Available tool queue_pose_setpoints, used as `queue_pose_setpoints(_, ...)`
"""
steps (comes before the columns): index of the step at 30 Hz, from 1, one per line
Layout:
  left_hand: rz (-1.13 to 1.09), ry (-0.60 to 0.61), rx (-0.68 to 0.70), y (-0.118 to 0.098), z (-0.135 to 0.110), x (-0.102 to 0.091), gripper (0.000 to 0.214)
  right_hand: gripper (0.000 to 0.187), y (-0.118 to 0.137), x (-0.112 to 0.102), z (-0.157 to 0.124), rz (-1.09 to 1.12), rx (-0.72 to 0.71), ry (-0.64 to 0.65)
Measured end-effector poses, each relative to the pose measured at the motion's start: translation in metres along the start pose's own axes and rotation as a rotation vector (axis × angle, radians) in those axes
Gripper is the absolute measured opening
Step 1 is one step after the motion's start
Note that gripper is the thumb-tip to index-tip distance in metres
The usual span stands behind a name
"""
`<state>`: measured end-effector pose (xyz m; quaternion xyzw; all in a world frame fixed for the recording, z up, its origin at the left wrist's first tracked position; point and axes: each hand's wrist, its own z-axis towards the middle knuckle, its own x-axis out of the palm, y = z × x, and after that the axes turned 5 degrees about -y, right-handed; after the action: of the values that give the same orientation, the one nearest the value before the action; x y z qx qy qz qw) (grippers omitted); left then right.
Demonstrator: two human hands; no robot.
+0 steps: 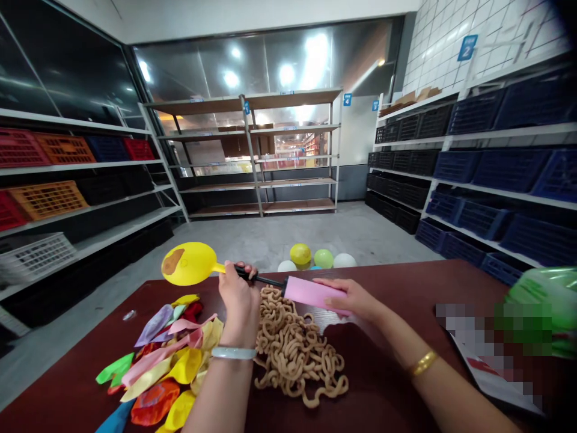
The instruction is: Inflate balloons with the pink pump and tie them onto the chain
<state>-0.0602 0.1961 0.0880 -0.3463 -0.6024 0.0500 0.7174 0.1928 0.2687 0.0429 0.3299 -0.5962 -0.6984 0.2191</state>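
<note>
A partly inflated yellow balloon (pixel 192 263) with a brown patch points left, its neck at the black end of a hand balloon pump (pixel 311 293). My left hand (pixel 235 285) is closed around that black end and the balloon's neck. My right hand (pixel 345 296) grips the pump's pink barrel; a black rod shows between the two parts. Below the pump lies a heap of tan, curly, cord-like pieces (pixel 300 358). Left of my left forearm, a pile of limp balloons (pixel 155 397) in several colours spreads over the dark red table (pixel 387 361).
Inflated balloons (pixel 300 255) show beyond the table's far edge. At right are a green plastic bag (pixel 536 294) and a flat, partly blurred item (pixel 482 355). Shelves with crates (pixel 487 219) line both sides; a rack (pixel 297 183) stands at the back.
</note>
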Motion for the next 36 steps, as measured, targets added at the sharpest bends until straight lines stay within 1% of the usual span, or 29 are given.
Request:
queue_pose_setpoints(2, 0.025, 0.039, -0.04, 0.013, -0.014, 0.003, 0.021, 0.069, 0.0, 0.014, 0.002, -0.034, -0.071, -0.04)
queue_pose_setpoints(4, 0.06, 0.066, -0.07, 0.024, -0.029, 0.005, 0.021, 0.068, 0.001, 0.021, 0.002, -0.133, -0.184, -0.075)
queue_pose_setpoints(7, 0.082, 0.092, -0.09, 0.033, -0.044, 0.009, 0.023, 0.071, 0.002, 0.021, 0.0, -0.325, -0.311, -0.097)
queue_pose_setpoints(9, 0.083, 0.127, -0.105, 0.031, -0.046, 0.01, 0.025, 0.073, 0.004, 0.016, -0.001, -0.39, -0.342, -0.1)
queue_pose_setpoints(12, 0.081, 0.174, -0.085, 0.015, -0.032, 0.01, 0.021, 0.071, 0.004, 0.003, -0.001, -0.336, -0.32, -0.085)
queue_pose_setpoints(15, 0.075, 0.127, -0.037, -0.006, -0.009, 0.005, 0.017, 0.069, 0.0, -0.016, -0.001, -0.244, -0.227, -0.041)
queue_pose_setpoints(17, 0.081, 0.095, 0.004, -0.016, 0.005, 0.002, 0.016, 0.068, -0.003, -0.03, -0.001, -0.235, -0.181, -0.014)
queue_pose_setpoints(19, 0.091, 0.088, 0.028, -0.019, 0.013, 0.0, 0.016, 0.066, -0.007, -0.041, 0.0, -0.243, -0.157, -0.012)
queue_pose_setpoints(21, 0.089, 0.084, 0.031, -0.012, 0.013, 0.0, 0.017, 0.066, -0.008, -0.046, 0.0, -0.241, -0.145, -0.031)
queue_pose_setpoints(22, 0.081, 0.089, 0.021, -0.007, 0.009, 0.001, 0.018, 0.065, -0.009, -0.045, 0.001, -0.234, -0.141, -0.044)
queue_pose_setpoints(24, 0.057, 0.115, -0.012, 0.008, -0.002, 0.003, 0.022, 0.065, -0.007, -0.037, 0.001, -0.212, -0.147, -0.07)
queue_pose_setpoints(27, 0.037, 0.184, -0.101, 0.028, -0.025, 0.006, 0.023, 0.064, -0.002, -0.015, 0.0, -0.192, -0.205, -0.123)
queue_pose_setpoints(29, 0.035, 0.199, -0.148, 0.036, -0.039, 0.007, 0.021, 0.064, 0.002, -0.002, -0.002, -0.222, -0.25, -0.169)
queue_pose_setpoints(32, 0.044, 0.185, -0.178, 0.037, -0.046, 0.007, 0.02, 0.065, 0.006, 0.004, -0.003, -0.308, -0.286, -0.191)
queue_pose_setpoints(34, 0.051, 0.177, -0.178, 0.033, -0.04, 0.006, 0.02, 0.067, 0.006, -0.002, -0.003, -0.329, -0.296, -0.159)
queue_pose_setpoints(36, 0.037, 0.165, -0.163, 0.025, -0.027, 0.003, 0.021, 0.067, 0.006, -0.012, -0.003, -0.324, -0.279, -0.123)
